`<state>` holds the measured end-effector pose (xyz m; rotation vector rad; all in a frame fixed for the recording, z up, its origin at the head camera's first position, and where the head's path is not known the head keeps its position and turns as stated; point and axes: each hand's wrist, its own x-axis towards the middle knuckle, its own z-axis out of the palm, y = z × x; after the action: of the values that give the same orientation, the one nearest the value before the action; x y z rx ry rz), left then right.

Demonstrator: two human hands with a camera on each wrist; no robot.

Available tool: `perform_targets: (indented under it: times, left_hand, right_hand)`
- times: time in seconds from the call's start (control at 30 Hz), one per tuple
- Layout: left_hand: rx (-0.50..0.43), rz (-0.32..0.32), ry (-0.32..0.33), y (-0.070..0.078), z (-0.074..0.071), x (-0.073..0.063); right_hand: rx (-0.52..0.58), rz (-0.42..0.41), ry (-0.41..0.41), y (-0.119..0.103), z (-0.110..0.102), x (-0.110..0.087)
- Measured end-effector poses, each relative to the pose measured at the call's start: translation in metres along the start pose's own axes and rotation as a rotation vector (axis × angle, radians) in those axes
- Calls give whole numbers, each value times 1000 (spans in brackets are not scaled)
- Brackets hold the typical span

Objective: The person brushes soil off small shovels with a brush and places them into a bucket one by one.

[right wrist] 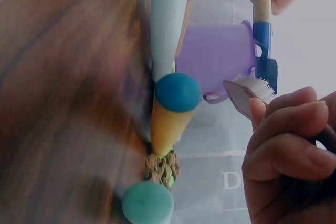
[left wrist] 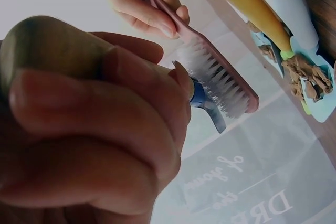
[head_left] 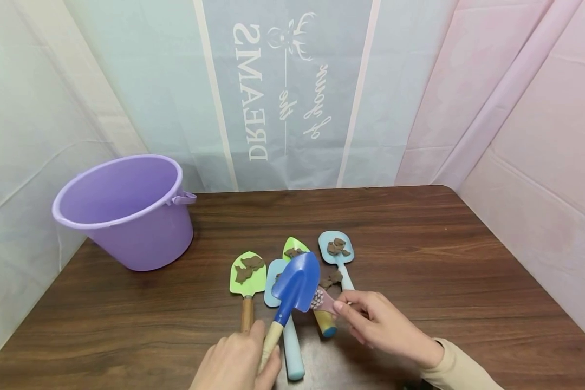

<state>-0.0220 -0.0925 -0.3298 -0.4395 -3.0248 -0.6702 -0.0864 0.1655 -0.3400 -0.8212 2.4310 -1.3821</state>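
Note:
My left hand [head_left: 239,357] grips the pale wooden handle of a blue trowel [head_left: 298,277], its blade raised over other small shovels. My right hand [head_left: 382,325] holds a pink brush [left wrist: 231,72] with white bristles. In the left wrist view the bristles overlap the edge of the trowel blade. Below, on the table, a green shovel [head_left: 234,276] with a brown handle carries brown clay-like lumps [head_left: 244,273]. A light blue shovel [head_left: 293,352] lies partly hidden under the trowel. Another light blue shovel [head_left: 324,241] bears lumps too, beside my right hand.
A purple bucket [head_left: 148,244] stands at the back left of the dark wooden table [head_left: 395,227]. Another green shovel [head_left: 291,244] with a yellow handle lies among the others, partly covered by the trowel. A printed curtain [head_left: 292,168] hangs behind the table.

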Motion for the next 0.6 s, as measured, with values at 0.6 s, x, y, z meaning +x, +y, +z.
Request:
perform_targets:
  times: [0.6]
  left_hand:
    - [14,-26,-31,3,2,-1]
  right_hand:
    - [-12,89,91,9,-24,1]
